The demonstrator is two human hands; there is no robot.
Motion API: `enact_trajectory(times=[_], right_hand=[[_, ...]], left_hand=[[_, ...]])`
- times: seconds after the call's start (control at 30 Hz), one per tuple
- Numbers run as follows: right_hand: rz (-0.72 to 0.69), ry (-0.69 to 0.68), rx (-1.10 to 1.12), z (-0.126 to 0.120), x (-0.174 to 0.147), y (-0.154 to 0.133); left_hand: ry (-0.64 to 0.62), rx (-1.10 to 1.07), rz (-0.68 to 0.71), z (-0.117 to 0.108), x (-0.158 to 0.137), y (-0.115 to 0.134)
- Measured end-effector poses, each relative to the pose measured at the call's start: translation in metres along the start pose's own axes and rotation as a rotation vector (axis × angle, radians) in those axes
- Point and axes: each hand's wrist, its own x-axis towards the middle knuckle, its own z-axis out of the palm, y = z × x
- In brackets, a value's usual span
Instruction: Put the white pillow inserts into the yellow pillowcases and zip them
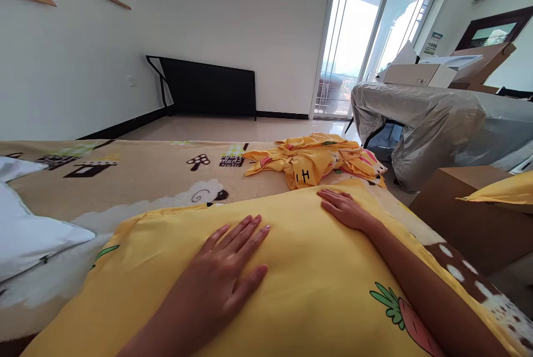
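Note:
A plump yellow pillow [300,273] with a carrot print fills the lower part of the view. My left hand [229,265] lies flat on its middle, fingers stretched out and thumb apart. Toward the pillow's far right edge, my right hand [343,208] also rests palm down with extended fingers. Neither hand grips anything. Just beyond the pillow is a crumpled yellow printed cloth [312,165]. Beneath both spreads a beige patterned blanket [158,179] with sheep and mushroom pictures.
White pillows [37,235] lie at the left. On the right stand a cardboard box [470,212], with yellow fabric [506,190] over it, and a plastic-covered table [420,107] bearing boxes. A black folded panel [208,88] leans at the far wall, left of a glass door [358,29].

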Motion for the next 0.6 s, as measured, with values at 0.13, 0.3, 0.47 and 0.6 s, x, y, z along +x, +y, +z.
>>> enact_trajectory(times=[0.13, 0.3, 0.47, 0.6], right_hand=[[0.21, 0.021, -0.028, -0.001, 0.004, 0.054], [0.398, 0.04, -0.026, -0.004, -0.005, 0.103], [0.433, 0.051, -0.007, -0.002, -0.01, 0.119], [0.444, 0.064, 0.002, -0.001, -0.007, 0.119]], left_hand=[[-0.006, -0.002, 0.004, 0.002, -0.002, 0.0], [-0.011, -0.03, -0.008, 0.002, -0.001, 0.0], [-0.093, -0.155, -0.244, -0.002, 0.0, -0.026], [-0.111, -0.32, -0.459, 0.008, -0.011, -0.077]])
